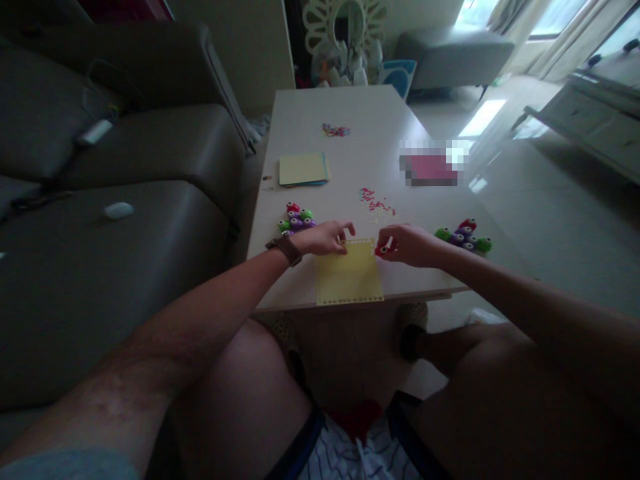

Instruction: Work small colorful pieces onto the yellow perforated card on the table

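A yellow paper sheet (349, 275) with punched edges lies at the near edge of the white table (350, 113). My left hand (327, 238) presses on the sheet's far left corner; a brown watch sits on that wrist. My right hand (407, 243) grips a small red paper punch (383, 251) at the sheet's far right corner. A cluster of coloured punches (296, 219) sits just left of my left hand. Another cluster of punches (465, 237) lies right of my right hand.
A stack of coloured paper (303, 169) lies mid-table on the left, punched confetti (376, 205) in the middle and confetti bits (335, 130) farther back. A pink item (430, 168) rests at the right edge. A grey sofa (125, 167) runs along the left; my knees are under the table's near edge.
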Available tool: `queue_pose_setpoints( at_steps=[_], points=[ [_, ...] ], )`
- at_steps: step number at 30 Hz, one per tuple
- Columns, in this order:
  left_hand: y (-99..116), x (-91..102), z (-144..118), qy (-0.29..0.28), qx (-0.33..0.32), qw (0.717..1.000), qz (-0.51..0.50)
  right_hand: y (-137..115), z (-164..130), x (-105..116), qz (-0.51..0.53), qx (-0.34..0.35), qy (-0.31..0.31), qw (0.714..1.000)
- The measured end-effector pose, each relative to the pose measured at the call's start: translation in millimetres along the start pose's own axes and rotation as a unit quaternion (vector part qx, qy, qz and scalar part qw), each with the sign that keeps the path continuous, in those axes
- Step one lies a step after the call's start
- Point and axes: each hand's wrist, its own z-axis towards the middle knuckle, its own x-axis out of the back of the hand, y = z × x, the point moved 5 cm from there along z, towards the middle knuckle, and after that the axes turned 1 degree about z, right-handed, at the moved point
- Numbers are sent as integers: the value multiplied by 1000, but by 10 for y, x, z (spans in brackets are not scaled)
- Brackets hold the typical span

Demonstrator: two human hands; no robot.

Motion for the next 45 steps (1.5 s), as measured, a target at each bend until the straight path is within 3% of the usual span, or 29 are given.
queue_pose_setpoints(
  at_steps=[19,24,31,37,45],
  points=[
    [-68,-14,29,-1,8,1000,1,-36,2,-34,0,12,-13,1000],
    [-60,-29,37,8,7,1000,14,-76,1,-64,14,20,-45,999],
    [110,16,19,100,-43,990,93,-39,2,-83,78,-2,-71,994],
    [167,-281,73,7,-25,998,52,66,-6,-130,166,-74,-113,977],
    [178,-331,72,-7,10,997,82,41,-47,-86,173,-105,-126,971]
  ],
)
